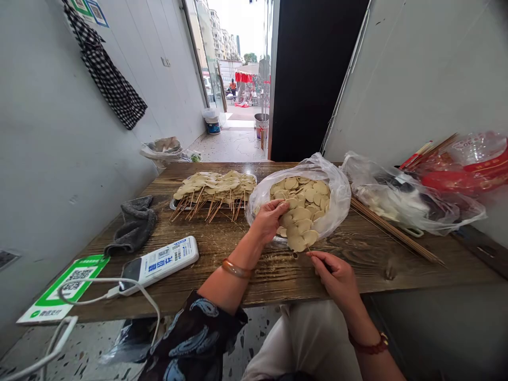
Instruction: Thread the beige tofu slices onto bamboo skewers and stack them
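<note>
Right hand [335, 275] pinches a slice-laden skewer [298, 228] slanting away leftward; left hand [270, 219] apparently grips its far end.

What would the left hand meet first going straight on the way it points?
Probably the loose round slices in the plastic bag; how high the left hand sits is unclear, so it might pass over.
</note>
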Motion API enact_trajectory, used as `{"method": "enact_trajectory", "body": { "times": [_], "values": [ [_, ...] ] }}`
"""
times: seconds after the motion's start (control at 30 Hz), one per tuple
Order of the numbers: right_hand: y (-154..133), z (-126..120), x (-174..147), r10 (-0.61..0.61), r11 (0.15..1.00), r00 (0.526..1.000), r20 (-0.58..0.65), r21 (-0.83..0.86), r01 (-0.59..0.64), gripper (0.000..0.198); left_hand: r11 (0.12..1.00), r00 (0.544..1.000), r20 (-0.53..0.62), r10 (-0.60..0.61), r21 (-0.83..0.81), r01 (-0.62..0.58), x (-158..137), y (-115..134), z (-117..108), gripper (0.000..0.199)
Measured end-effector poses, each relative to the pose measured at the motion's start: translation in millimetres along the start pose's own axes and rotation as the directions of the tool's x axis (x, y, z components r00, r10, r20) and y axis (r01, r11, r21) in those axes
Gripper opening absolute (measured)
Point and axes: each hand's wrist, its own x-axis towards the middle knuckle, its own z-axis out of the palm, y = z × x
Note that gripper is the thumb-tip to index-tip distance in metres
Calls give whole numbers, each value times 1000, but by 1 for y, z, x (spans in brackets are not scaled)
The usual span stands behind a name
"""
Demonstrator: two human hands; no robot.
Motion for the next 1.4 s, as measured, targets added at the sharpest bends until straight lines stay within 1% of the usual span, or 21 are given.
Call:
{"method": "enact_trajectory", "body": {
  "times": [0.2,0.33,0.43,0.5,0.63,0.7,0.8,0.87,0.97,1.03,1.1,1.23,1.33,1.4],
  "values": [
    [-3,0,1,-46,998,997,-55,-45,43,32,998,1000,22,3,65,-4,0,-4,0,37],
    [-7,-1,1,-22,999,998,-63,-33,20,32,996,1000,16,-1,86,0,-1,-7,2,37],
    [-7,-1,1,-3,1000,999,-38,-6,3,32,997,1000,-2,-16,69,16,0,-8,2,37],
    [-6,0,2,-31,999,999,-23,-7,31,31,999,999,-17,-30,38,30,1,-9,0,38],
    [-4,0,4,-133,990,991,2,-41,133,26,999,997,-66,-37,9,38,6,-8,-8,42],
    [-2,-1,4,-140,989,990,9,-46,140,25,1000,997,-70,-30,6,31,7,-8,-11,43],
    [3,-4,2,-83,996,997,-7,-22,82,28,998,999,-6,-54,31,55,5,-10,-13,48],
    [7,-6,0,-21,1000,999,-34,8,21,31,991,992,52,-112,75,108,2,-13,-13,52],
    [10,-7,-2,65,997,993,-94,41,-61,35,976,974,120,-194,125,179,0,-19,-11,53],
    [11,-5,-3,108,993,983,-151,52,-102,36,973,966,147,-212,118,196,0,-24,-11,53],
    [11,-5,-3,138,990,973,-183,45,-132,37,979,969,145,-198,76,188,2,-28,-12,56],
    [6,-12,9,167,985,979,-118,-33,-172,36,991,983,125,-135,13,134,3,-29,-15,51],
    [-15,-24,31,211,958,974,-84,-182,-223,39,996,995,60,-76,-39,78,3,-25,-18,46],
    [-36,-28,50,189,937,979,-78,-286,-203,42,995,998,6,-56,-84,56,4,-23,-20,43]
  ]
}}
